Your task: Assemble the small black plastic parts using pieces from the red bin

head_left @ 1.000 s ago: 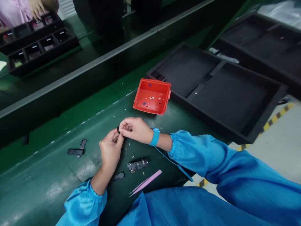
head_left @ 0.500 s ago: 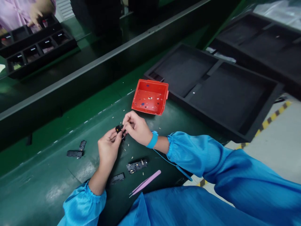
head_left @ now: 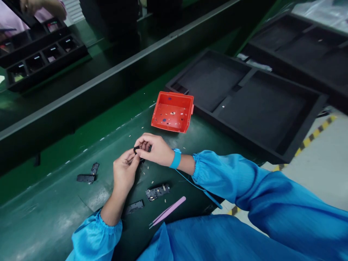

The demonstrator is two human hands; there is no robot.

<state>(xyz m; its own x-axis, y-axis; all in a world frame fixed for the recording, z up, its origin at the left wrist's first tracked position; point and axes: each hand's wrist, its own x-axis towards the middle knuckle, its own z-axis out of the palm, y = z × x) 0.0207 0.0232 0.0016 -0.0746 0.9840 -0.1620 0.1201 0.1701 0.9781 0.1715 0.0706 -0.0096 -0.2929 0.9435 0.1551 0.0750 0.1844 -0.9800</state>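
Small black part: it is above the tabletop, between the two hands, on the near side of the red bin; its details are too small to tell.
Left hand: it grasps this part between the thumb and the fingers.
Right hand: its thumb and finger pinch the same part; if they also hold a smaller piece, I cannot tell.
Loose parts: a black module and a flat dark piece lie toward the near edge of the tabletop; a pair of black pieces lies farther to the left.
Pink tweezers: they lie close to the near edge, and no hand touches them.
Red bin: it stands away from the near edge, just beside the black tray, which lies toward the right edge; small scraps are inside the bin.
Pale bits: a few are scattered on the tabletop near the black module.
Done: from the scraps, I judge that some tiny pieces are already separated, but from which parts is not clear.
Unfinished: the part in the hands seems to be in the middle of its handling, since both hands are on it and it is not yet set down; whether the loose parts are finished or waiting, I cannot tell.
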